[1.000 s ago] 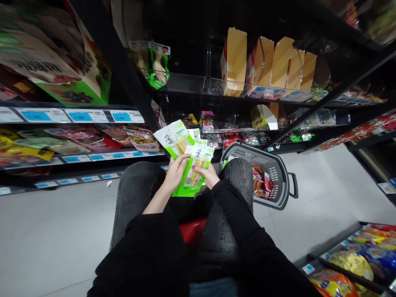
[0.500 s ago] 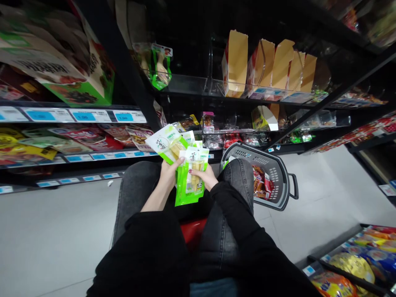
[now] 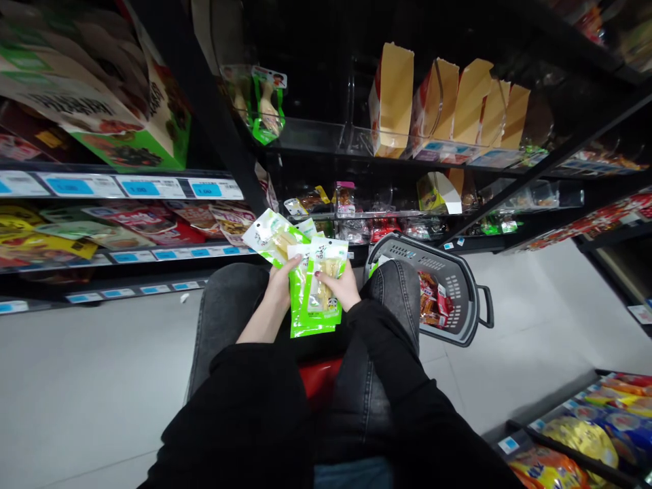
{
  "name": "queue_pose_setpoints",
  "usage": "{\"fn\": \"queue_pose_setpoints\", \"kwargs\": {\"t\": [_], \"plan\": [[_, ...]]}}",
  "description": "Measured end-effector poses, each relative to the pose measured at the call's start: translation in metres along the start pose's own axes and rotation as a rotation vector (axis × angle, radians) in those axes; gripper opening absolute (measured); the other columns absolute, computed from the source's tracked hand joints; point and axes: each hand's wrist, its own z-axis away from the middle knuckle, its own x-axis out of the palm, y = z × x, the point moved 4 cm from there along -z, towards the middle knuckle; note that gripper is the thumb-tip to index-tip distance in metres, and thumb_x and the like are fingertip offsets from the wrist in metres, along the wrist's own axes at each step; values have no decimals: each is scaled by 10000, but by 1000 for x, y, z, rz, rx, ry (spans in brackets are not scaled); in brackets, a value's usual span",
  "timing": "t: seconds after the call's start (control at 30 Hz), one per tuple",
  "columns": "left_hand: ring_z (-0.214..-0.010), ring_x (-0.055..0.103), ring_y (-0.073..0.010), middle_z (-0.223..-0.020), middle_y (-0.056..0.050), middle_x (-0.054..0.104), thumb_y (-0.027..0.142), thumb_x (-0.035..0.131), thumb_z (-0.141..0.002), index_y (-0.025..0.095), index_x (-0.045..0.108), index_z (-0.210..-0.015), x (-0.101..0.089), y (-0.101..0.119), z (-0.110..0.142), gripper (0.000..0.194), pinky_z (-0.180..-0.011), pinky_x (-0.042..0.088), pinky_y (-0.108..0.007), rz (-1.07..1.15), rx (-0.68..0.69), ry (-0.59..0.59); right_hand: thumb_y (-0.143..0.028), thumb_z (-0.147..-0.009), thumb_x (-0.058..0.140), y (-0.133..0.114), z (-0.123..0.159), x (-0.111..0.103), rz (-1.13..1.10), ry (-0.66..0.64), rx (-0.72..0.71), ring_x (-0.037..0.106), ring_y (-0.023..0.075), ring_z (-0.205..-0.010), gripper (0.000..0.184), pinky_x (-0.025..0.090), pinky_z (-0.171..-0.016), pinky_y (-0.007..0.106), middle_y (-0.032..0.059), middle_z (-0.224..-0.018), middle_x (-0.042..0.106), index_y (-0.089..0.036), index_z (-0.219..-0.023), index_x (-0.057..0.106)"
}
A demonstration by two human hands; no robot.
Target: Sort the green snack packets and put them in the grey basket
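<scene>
I sit on a red stool (image 3: 318,380) with my knees apart, facing store shelves. My left hand (image 3: 278,288) is closed on a fan of green-and-white snack packets (image 3: 272,238) that sticks up to the left. My right hand (image 3: 343,288) grips one or two more of the same packets (image 3: 320,288), held upright over my lap with their green lower edges hanging down. The two bunches overlap between my hands. Black sleeves cover both forearms.
A grey shopping basket (image 3: 448,272) with red snack bags stands on the floor by my right knee. Black shelves (image 3: 356,146) ahead hold cartons and hanging green packets (image 3: 267,105). Shelves with blue price tags (image 3: 137,187) run left; a low rack of bright bags (image 3: 585,428) sits lower right.
The packets in my right hand have swung upright and dropped slightly toward my lap. My left hand's fan has shifted a little left and down. Both hands stayed closed on the packets.
</scene>
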Motion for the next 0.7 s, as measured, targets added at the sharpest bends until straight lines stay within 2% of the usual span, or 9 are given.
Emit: {"fn": "queue_pose_setpoints", "kwargs": {"t": [0.13,0.27,0.37,0.43,0.5,0.57,0.7], "plan": [[-870,652,-236,-925,-68,693,116,692,-613,162,626,-954,-1,5,0,350,-834,516,-362,-2,85,24,-358,-529,739,-2,-7,-9,-6,79,24,623,188,-898,501,484,-835,335,53,-976,668,-189,-972,578],[-934,635,-236,-947,-62,689,108,684,-617,178,625,-941,-4,12,-1,336,-855,505,-342,-6,158,50,-257,-519,731,-4,-17,-28,-230,168,103,639,175,-808,412,508,-778,329,64,-925,675,-150,-894,597],[-917,640,-240,-903,-62,695,116,665,-634,167,625,-942,-6,15,-1,314,-846,510,-348,24,153,57,-245,-541,701,-6,-25,-52,-400,376,118,639,176,-776,411,517,-750,340,82,-932,668,-127,-913,574],[-890,647,-239,-869,-63,698,132,647,-651,154,624,-939,-6,15,-2,290,-830,518,-351,48,119,55,-279,-582,667,-6,-29,-70,-458,541,55,631,173,-823,419,509,-781,344,89,-989,650,-129,-955,546],[-872,651,-233,-869,-62,700,150,628,-670,145,623,-943,-5,15,-1,273,-817,524,-347,70,78,48,-311,-618,633,-5,-32,-80,-457,630,-24,614,166,-888,413,489,-830,344,84,-1044,626,-144,-978,522],[-865,653,-224,-880,-56,701,153,615,-682,145,620,-954,-5,15,-1,272,-809,527,-339,88,46,54,-322,-637,609,-1,-35,-82,-408,621,-64,600,159,-919,395,471,-862,346,69,-1058,613,-163,-985,506],[-852,657,-225,-860,-51,705,133,613,-675,144,624,-935,-5,17,1,261,-799,532,-333,85,44,76,-267,-653,557,7,-37,-69,-323,460,2,595,146,-865,323,470,-847,343,23,-983,624,-193,-961,490]]}}
